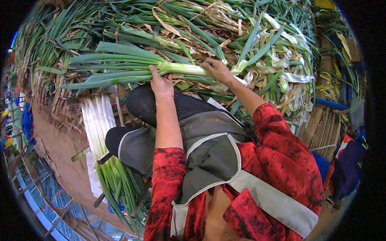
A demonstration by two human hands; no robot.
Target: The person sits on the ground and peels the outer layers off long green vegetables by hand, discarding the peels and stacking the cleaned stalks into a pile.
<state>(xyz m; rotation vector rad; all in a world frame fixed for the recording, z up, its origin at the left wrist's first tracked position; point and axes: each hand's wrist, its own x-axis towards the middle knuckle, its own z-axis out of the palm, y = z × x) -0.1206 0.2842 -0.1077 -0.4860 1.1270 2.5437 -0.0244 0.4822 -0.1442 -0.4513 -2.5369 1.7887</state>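
Note:
A large green onion stalk (187, 69) lies level across both my hands, its green leaves fanning to the left. My left hand (162, 84) grips it where the leaves spread from the pale stem. Farther right, my right hand (218, 70) closes over the white end of the stem, hiding its tip. Below and left of my left hand, a bundle of clean white-stemmed green onions (99, 120) rests in a metal rack (104, 158), leaves pointing down. Peeled whitish leaf skins (276, 58) lie right of my right hand.
Untrimmed green onions with roots (57, 78) are heaped at the left and back. Dry trimmings (229, 24) cover the pile ahead. Flattened cardboard (324, 131) stands at the right. Brown sheeting (66, 162) lies left of the rack. My apron-covered knees (193, 120) are below my hands.

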